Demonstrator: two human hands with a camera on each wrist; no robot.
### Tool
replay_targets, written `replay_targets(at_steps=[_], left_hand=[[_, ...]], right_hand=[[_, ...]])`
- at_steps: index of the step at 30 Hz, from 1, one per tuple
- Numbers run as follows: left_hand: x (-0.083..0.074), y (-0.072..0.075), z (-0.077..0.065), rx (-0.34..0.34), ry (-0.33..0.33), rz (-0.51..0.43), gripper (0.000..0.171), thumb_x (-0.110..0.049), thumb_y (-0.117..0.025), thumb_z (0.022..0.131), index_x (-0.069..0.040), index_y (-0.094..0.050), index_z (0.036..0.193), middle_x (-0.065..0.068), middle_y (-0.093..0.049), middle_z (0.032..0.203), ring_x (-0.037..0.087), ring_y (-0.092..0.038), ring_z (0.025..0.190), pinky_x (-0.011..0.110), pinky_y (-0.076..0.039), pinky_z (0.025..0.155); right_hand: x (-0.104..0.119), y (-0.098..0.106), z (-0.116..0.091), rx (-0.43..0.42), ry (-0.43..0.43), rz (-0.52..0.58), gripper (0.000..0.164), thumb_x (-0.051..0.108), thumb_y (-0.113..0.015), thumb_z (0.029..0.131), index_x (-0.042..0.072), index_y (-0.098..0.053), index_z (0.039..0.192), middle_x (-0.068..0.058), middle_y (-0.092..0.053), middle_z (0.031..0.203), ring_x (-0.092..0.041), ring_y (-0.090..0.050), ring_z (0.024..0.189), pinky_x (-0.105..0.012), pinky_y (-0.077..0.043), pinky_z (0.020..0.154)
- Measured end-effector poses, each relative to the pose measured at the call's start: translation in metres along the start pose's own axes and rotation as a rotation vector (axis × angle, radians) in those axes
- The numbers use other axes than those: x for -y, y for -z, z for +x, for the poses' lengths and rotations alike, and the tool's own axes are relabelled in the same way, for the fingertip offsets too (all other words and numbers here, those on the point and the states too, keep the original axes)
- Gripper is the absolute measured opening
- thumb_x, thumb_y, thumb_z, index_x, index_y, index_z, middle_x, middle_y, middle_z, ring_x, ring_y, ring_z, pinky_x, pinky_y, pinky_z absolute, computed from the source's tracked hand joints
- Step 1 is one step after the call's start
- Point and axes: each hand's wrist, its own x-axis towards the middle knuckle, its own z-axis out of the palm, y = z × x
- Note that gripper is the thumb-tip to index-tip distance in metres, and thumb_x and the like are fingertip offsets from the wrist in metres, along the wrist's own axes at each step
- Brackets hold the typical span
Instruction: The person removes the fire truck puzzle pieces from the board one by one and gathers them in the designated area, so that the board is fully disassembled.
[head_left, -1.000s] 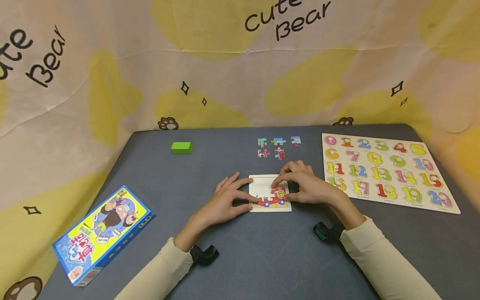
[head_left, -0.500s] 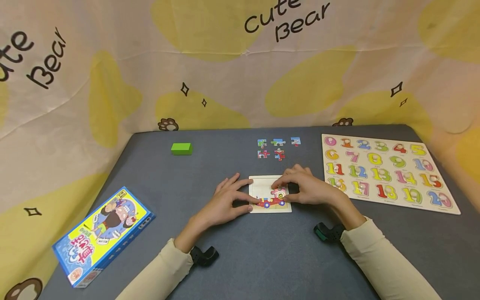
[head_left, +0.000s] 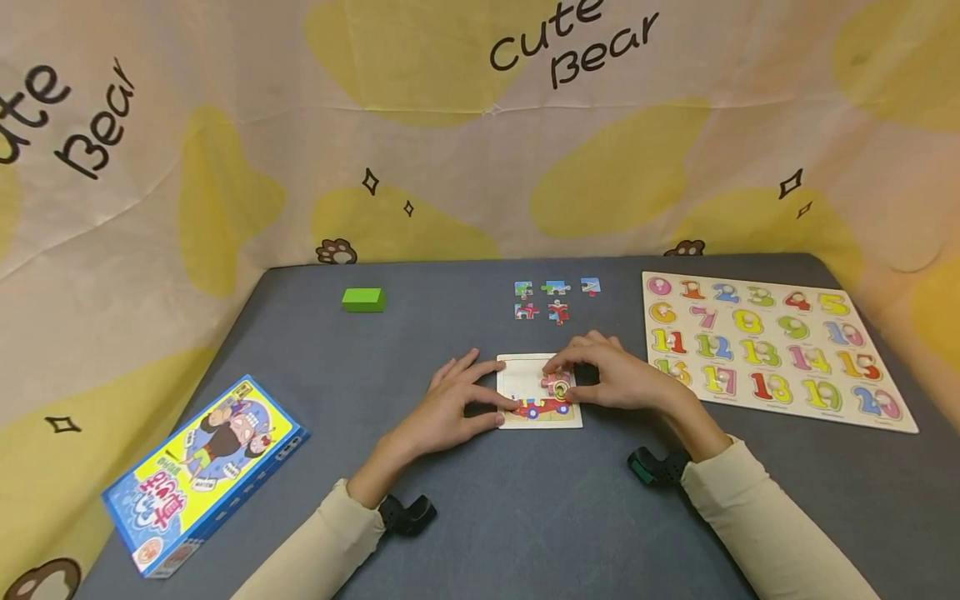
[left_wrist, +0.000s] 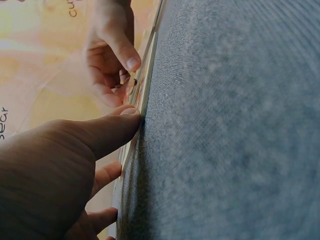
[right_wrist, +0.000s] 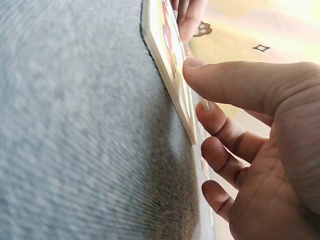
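Observation:
A small white puzzle tray (head_left: 521, 377) lies on the dark table, its lower part filled by a picture of a red vehicle (head_left: 534, 409). My left hand (head_left: 453, 404) rests on the tray's left side, fingers extended over the edge and thumb at the near left corner. Between thumb and index finger, my right hand (head_left: 611, 375) pinches a pink jigsaw piece (head_left: 556, 385) with a yellow wheel, over the tray's right side. The left wrist view shows this jigsaw piece (left_wrist: 131, 86) tilted at the tray surface. Fingertips hide part of its edges.
Several loose jigsaw pieces (head_left: 556, 287) lie beyond the tray. A number board (head_left: 780, 354) stands to the right, a green block (head_left: 363, 300) at the back left, and a blue-and-yellow box (head_left: 206, 475) at the left. A patterned cloth (head_left: 450, 167) hangs behind the table.
The jigsaw piece in my right hand has shifted slightly away from the vehicle picture's lower part and turned a little. My left hand stays on the tray. The head view has tilted slightly.

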Motion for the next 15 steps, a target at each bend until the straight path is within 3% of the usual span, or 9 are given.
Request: replay_targets(at_steps=[15], left_hand=[[0.002,-0.001,-0.003,-0.007,-0.003,0.004,0.025,-0.025,-0.074,0.094,-0.031,-0.078,0.118,0.006,-0.048,0.158,0.044,-0.018,0.157,0.069,-0.009,0.121]], right_hand=[[-0.025,0.023,-0.003,-0.124,-0.078,0.082,0.040,0.013,-0.080,0.088,0.016,-0.072,0.127,0.001,-0.068,0.110,-0.023,-0.049,0.101,-0.041,-0.040,0.088]])
